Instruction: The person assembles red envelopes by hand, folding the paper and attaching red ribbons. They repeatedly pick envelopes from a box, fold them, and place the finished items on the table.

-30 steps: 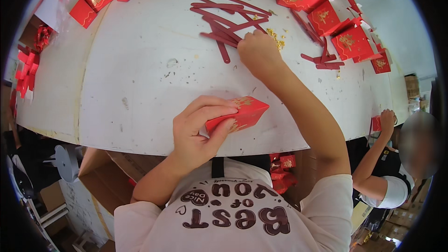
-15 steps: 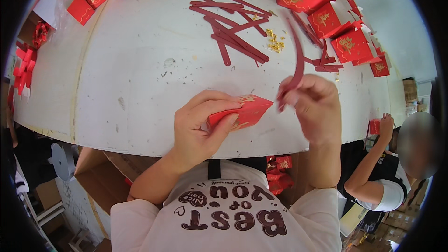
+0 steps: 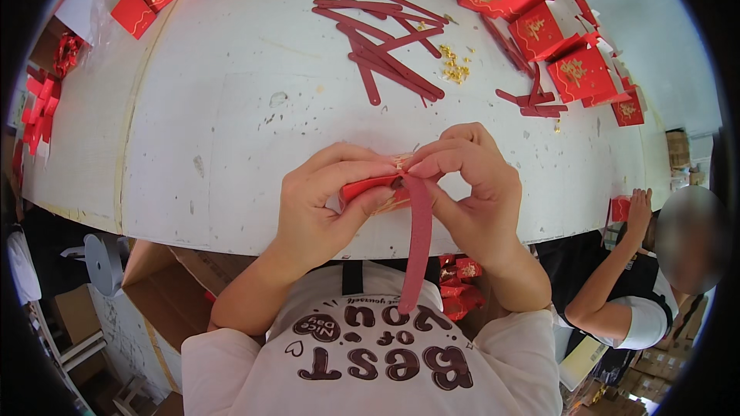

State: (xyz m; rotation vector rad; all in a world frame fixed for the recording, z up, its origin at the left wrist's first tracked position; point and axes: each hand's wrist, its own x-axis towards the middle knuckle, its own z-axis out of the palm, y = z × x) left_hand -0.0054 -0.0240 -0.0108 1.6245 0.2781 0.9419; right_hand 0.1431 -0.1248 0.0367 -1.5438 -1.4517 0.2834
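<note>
My left hand is closed around a small red gift box with gold print, pinching it between thumb and fingers. My right hand comes in from the other side, fingertips pressed against the box's upper edge. In its pinch is one end of a dark red strap, which hangs down over the table edge in front of my shirt. Fingers hide the spot where strap and box meet, so I cannot tell whether they are joined.
Loose dark red straps lie in a pile, with small gold fasteners beside them. Red boxes line the far right of the white table; more stand far left. At right, a co-worker's hand holds a red box.
My right hand has moved left to the box, bringing the strap's end against it. The strap pointed upward before and now hangs down. My left hand keeps its hold.
</note>
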